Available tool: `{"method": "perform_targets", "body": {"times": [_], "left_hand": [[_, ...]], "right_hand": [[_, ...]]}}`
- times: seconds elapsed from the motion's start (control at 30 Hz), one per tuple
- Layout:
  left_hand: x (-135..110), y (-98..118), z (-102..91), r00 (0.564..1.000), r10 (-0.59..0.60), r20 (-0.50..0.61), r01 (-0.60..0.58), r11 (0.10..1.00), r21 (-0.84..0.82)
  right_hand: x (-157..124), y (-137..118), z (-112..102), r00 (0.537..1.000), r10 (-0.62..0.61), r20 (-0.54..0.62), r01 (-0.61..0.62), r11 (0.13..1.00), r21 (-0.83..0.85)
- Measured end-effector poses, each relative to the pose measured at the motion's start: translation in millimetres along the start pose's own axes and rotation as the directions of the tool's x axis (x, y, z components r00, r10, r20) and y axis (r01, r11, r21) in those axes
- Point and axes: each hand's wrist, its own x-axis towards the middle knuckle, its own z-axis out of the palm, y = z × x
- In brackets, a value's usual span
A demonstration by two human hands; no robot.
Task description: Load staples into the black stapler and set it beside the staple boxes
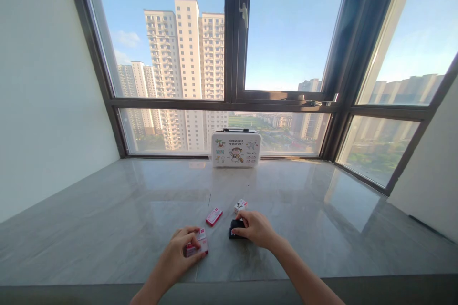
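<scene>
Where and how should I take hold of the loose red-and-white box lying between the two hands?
Probably from above, pinching the middle of the two long sides of the red-and-white box: it looks to lie flat, longer than wide and slanted. The left hand and right hand flank its near side, so a low approach there seems tighter.

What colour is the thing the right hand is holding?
The thing in the right hand is black, with a small white mark; the head view shows it.
</scene>
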Motion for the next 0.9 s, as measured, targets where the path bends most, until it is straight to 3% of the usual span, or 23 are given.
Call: {"method": "perform_targets", "body": {"times": [0.13,0.27,0.43,0.57,0.7,0.9], "left_hand": [[15.5,6.6,6.2,0.999,0.024,0.029,-0.022,0.997,-0.076],[25.6,12.7,28.8,0.999,0.035,-0.038,-0.035,0.999,0.018],[41.2,4.7,54.7,0.995,0.019,-0.099,-0.009,0.995,0.104],[52.1,2.9,62.5,0.986,0.169,0.013,-0.169,0.974,0.152],[60.4,23.2,76.8,0.976,0.207,0.064,-0.214,0.968,0.131],[86.9,70.0,120.2,0.991,0.119,-0.064,-0.112,0.989,0.091]], "right_hand": [[-1.8,-2.1,-1.4,1.0,-0.004,-0.004,0.004,1.0,0.003],[-3.8,-3.4,-2.9,1.0,-0.001,-0.006,0.001,1.0,0.004],[-10.2,-3.1,-7.9,1.0,0.007,-0.011,-0.007,1.0,0.0],[-22.1,4.4,-21.1,0.998,0.042,-0.039,-0.042,0.999,0.001],[-39.4,23.1,-38.7,0.991,0.111,-0.08,-0.11,0.994,0.02],[-66.2,55.4,-38.2,0.938,0.32,-0.133,-0.285,0.93,0.231]]}}
